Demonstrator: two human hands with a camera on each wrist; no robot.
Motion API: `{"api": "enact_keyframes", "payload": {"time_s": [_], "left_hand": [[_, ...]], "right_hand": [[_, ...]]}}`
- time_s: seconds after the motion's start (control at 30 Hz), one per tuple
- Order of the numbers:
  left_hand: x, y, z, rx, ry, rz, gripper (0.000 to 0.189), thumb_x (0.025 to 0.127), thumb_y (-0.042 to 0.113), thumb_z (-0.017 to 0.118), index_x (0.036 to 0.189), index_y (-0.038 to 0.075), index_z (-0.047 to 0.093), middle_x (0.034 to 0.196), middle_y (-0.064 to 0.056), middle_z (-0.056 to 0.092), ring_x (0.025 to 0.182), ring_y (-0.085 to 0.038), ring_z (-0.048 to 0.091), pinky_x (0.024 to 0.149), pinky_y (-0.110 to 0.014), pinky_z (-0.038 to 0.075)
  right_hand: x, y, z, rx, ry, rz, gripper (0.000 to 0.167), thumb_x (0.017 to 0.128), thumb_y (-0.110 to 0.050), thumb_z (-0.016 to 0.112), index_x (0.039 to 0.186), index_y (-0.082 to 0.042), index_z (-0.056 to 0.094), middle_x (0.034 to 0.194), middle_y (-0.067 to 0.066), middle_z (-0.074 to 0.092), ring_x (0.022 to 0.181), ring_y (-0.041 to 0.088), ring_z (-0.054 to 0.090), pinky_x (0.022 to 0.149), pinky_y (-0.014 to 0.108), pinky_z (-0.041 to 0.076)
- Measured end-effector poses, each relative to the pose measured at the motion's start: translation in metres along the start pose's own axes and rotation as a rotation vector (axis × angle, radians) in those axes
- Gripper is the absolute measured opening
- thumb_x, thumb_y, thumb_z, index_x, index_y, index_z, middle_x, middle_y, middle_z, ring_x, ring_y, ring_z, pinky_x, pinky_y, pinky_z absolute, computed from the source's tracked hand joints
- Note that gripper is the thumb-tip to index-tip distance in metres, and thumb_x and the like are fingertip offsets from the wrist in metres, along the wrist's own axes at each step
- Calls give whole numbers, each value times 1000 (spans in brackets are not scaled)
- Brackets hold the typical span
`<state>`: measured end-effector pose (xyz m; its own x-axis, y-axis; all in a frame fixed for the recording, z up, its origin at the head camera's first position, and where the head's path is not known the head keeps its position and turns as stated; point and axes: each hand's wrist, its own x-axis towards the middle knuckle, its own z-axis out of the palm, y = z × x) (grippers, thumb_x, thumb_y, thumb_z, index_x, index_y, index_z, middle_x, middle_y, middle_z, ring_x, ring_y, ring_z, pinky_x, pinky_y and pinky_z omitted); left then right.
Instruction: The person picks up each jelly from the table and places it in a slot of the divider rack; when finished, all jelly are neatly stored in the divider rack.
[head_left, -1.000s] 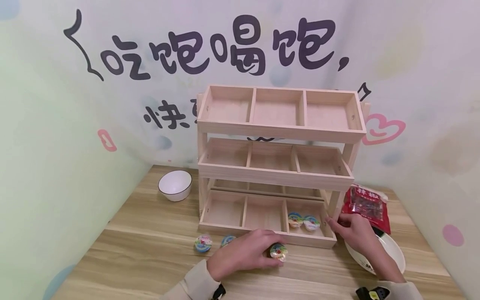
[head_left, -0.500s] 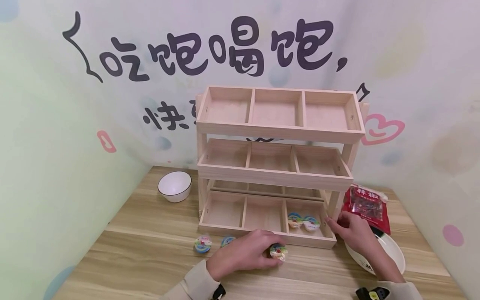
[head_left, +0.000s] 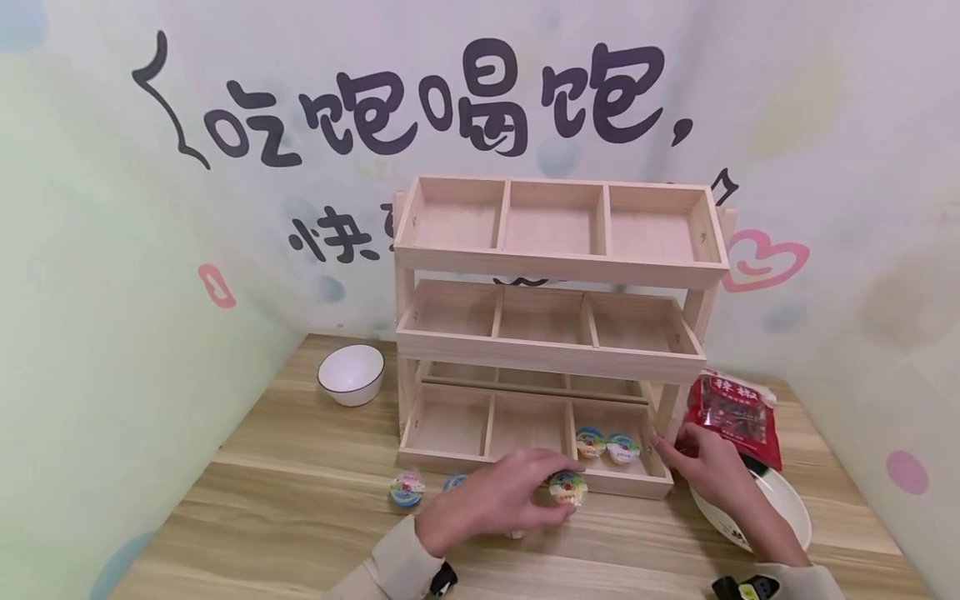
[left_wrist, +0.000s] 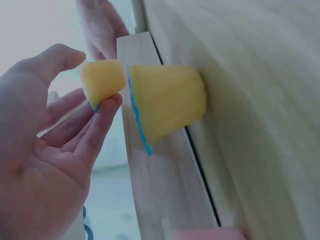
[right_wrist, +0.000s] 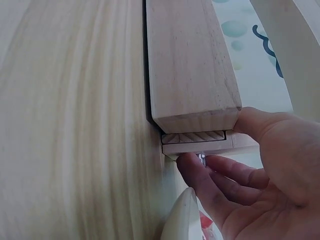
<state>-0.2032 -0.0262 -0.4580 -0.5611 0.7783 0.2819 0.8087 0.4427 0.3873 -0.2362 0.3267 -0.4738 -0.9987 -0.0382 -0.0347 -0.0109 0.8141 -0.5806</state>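
Observation:
My left hand (head_left: pixel 498 496) pinches a small jelly cup (head_left: pixel 567 488) between thumb and fingertips, just in front of the wooden rack's (head_left: pixel 551 354) bottom tray. In the left wrist view, the held yellow jelly cup (left_wrist: pixel 102 82) is lifted off the table, with another yellow cup (left_wrist: pixel 167 102) standing nearby. Two jelly cups (head_left: pixel 607 446) lie in the bottom tray's right compartment. My right hand (head_left: pixel 716 471) grips that tray's right end wall, thumb inside and fingers outside, as the right wrist view shows around the rack's corner (right_wrist: pixel 197 125).
More jelly cups (head_left: pixel 407 489) stand on the table (head_left: pixel 247 500) left of my left hand, partly covered by it. A white bowl (head_left: pixel 351 375) is at the back left. At the right are a red food packet (head_left: pixel 735 417) and a white plate (head_left: pixel 787 504).
My left hand has raised the jelly cup slightly and brought it a little right, toward the tray; part of another cup now shows beneath it. My right hand stays put.

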Motion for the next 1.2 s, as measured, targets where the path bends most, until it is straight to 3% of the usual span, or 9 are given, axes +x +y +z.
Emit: {"api": "enact_keyframes", "payload": {"time_s": [0.2, 0.37, 0.5, 0.6, 0.97, 1.2], "left_hand": [[2, -3, -6, -9, 65, -54, 49, 103, 30, 74, 146, 8, 64, 131, -2, 75, 115, -3, 70, 99, -15, 56], [7, -9, -8, -11, 169, -98, 48, 100, 23, 78, 143, 5, 64, 133, -7, 75, 121, -14, 72, 103, -21, 58], [12, -17, -10, -35, 205, -168, 45, 100, 23, 78, 140, 7, 67, 136, -7, 75, 127, -20, 71, 107, -26, 58], [15, -22, -10, -61, 219, -211, 43, 99, 23, 78, 137, 6, 69, 134, -6, 75, 123, -17, 72, 103, -25, 59], [28, -31, -7, -82, 172, -273, 40, 94, 20, 81, 130, 4, 73, 118, -7, 79, 101, -10, 72, 89, -17, 59], [37, -40, -4, -138, 118, -280, 39, 94, 16, 82, 130, 2, 74, 121, -10, 80, 98, -12, 74, 89, -19, 60]], "right_hand": [[0, 0, 1, -18, -5, -29, 66, 106, -52, 67, 139, 4, 66, 124, 24, 77, 108, 33, 75, 89, 53, 64], [-1, 1, 2, -15, 2, -43, 61, 106, -50, 67, 138, 2, 68, 121, 22, 78, 100, 27, 74, 83, 46, 64], [-1, 0, 3, -16, 15, -63, 56, 107, -47, 67, 134, 2, 71, 116, 20, 80, 95, 25, 73, 77, 40, 62], [-2, -1, 3, -22, 30, -77, 53, 107, -44, 67, 131, 3, 73, 112, 19, 80, 91, 24, 71, 73, 37, 59], [-2, -7, 5, -25, 51, -103, 44, 108, -38, 68, 123, 2, 77, 107, 17, 81, 85, 20, 68, 68, 29, 56], [-5, -8, 5, -40, 60, -103, 40, 109, -35, 67, 116, 3, 79, 99, 13, 81, 79, 19, 64, 62, 27, 52]]}}
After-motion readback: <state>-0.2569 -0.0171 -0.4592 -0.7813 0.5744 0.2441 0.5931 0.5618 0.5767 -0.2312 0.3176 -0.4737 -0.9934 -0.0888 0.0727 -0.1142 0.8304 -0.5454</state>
